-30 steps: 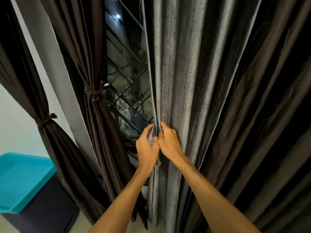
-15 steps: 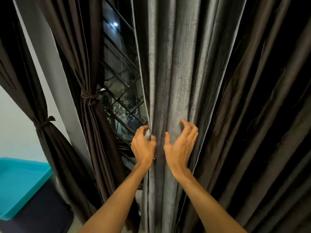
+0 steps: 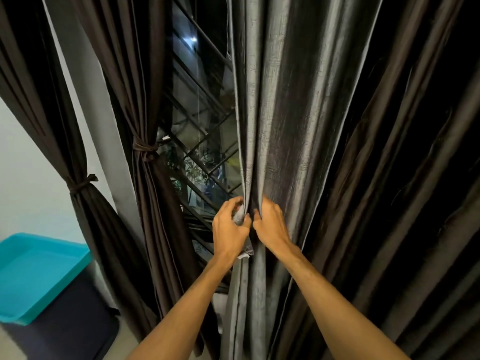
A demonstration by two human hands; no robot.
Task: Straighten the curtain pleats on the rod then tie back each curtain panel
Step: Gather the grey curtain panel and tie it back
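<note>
Left grip (image 3: 230,231), right grip (image 3: 271,226) and both forearms (image 3: 345,302) are bare.

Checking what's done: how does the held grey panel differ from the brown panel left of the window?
The grey panel is untied, bunched only by the left hand and right hand; the brown panel is cinched by a tie. Grey panel looks lighter, brown panel darker. Both hang in vertical pleats.

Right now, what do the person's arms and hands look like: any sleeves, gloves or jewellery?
The left forearm and right forearm are bare down to the frame's bottom edge; no sleeve shows. The left hand and right hand wear no gloves, and no watch, band or ring shows on wrists or fingers.
</note>
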